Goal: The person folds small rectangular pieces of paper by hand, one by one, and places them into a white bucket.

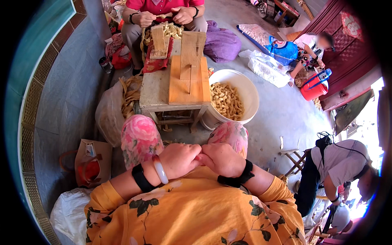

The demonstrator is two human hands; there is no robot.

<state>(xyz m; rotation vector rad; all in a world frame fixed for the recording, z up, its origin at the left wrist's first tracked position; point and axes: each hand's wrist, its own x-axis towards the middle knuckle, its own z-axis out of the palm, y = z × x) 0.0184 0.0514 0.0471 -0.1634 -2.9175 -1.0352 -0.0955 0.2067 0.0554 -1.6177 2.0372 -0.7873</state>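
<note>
Over my lap, my left hand [179, 159] and my right hand [223, 160] meet at the fingertips, both closed. Whatever they pinch, if anything, is hidden behind the fingers. Beyond my knees is a small worn table [155, 92] bearing an orange-brown wooden board [200, 94] with an upright wooden block [192, 51]. Close to the table's right side sits a white bucket [254, 96], partly filled with pale yellow knotted pieces [227, 101].
Across the table, a person in red [161, 20] handles a pale strip. Left of the table are a plastic bag [111, 114] with yellowish strips and a paper bag [94, 161]. A purple sack [222, 42], a red bucket [314, 86] and two more people are on the right.
</note>
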